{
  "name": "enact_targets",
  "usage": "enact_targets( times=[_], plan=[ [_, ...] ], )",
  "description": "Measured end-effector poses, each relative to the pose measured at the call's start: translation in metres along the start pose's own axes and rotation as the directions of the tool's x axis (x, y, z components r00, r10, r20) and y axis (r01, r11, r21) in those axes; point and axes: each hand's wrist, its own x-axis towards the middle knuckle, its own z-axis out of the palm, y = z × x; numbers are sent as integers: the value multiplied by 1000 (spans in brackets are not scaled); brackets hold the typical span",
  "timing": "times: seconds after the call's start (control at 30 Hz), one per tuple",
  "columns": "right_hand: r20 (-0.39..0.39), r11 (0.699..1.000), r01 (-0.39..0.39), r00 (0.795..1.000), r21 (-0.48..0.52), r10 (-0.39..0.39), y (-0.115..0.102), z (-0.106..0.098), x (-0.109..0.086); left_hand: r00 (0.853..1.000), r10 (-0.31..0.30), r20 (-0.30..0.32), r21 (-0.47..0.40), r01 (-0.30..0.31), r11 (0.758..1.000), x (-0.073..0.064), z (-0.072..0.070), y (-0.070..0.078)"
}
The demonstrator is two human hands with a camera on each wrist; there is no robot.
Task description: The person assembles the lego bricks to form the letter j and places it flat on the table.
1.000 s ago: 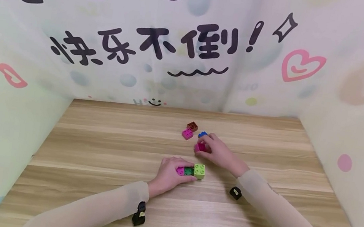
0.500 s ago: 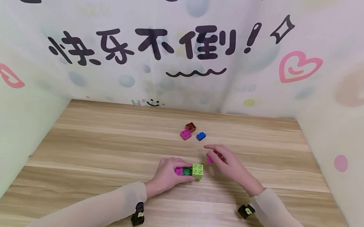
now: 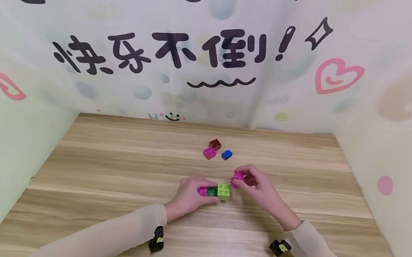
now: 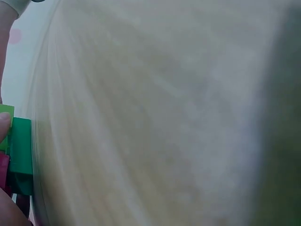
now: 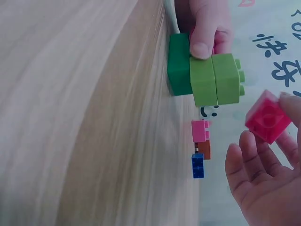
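Observation:
My left hand (image 3: pixel 191 191) grips a joined toy brick assembly at mid-table. Its studded lime brick (image 3: pixel 223 191) sits at the right end, with a dark green brick (image 3: pixel 211 191) and a magenta brick (image 3: pixel 202 191) between finger and thumb. In the right wrist view two lime bricks (image 5: pixel 216 80) are stacked beside a long green brick (image 5: pixel 178 63) that lies along the table. My right hand (image 3: pixel 262 192), just to the right of the assembly, pinches a pink brick (image 3: pixel 237 179). The right wrist view has that brick tilted in the air, its other fingers spread below.
Farther back on the wooden table (image 3: pixel 129 144) lie a brown brick (image 3: pixel 215 144) with its hollow side up, a magenta brick (image 3: pixel 209 153) against it and a small blue brick (image 3: pixel 227 154). A printed curtain (image 3: pixel 171 93) stands behind the table.
My right hand has drawn the pink brick from beside the blue one toward the front right and turned it in the fingers. My left hand keeps its grip on the assembly.

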Motion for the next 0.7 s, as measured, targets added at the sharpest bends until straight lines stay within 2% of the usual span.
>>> enact_targets(
  times=[0.17,0.3,0.5,0.7],
  plan=[
    [-16,999,-12,1000,41,12,2,4,2,1000,26,-12,-5,-26,1000,5,0,-2],
    [-17,998,30,999,62,-29,6,7,3,999,43,-16,-5,-43,999,7,1,-4],
    [55,994,102,993,25,-104,4,13,2,999,45,-23,-4,-45,999,6,2,-4],
    [59,996,69,996,51,-72,4,17,2,999,40,-25,-12,-40,999,6,2,-5]
  ],
)
